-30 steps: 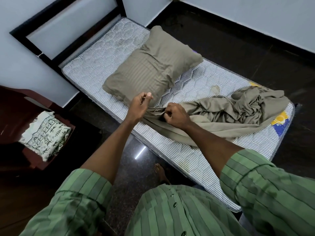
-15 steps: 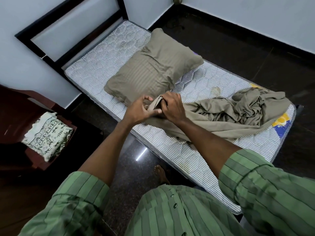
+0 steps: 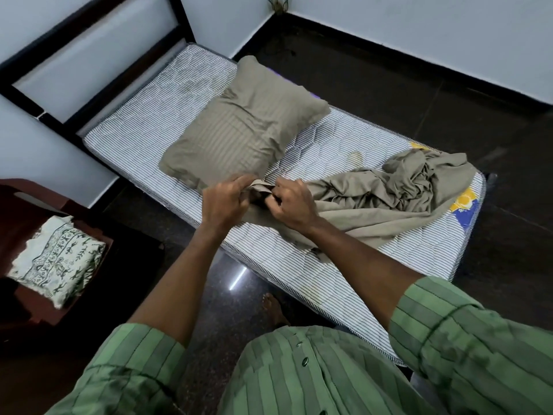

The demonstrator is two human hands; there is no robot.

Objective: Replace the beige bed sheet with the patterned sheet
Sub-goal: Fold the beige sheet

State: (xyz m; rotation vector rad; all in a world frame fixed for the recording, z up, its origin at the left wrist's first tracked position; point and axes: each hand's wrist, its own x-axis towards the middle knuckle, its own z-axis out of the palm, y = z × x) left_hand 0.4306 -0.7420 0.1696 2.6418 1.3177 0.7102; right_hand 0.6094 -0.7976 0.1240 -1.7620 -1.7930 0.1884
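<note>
Beige bed sheet is lying crumpled across the foot half of the striped mattress, off the bed's surface and bunched. Both hands are now pinching its near edge close together: the left hand and right hand are each gripping a fold, where a second ago the left was lifting one corner higher and apart. Patterned sheet is sitting folded on the dark chair at left. The pillow is resting beside the hands. No writing is readable on anything.
</note>
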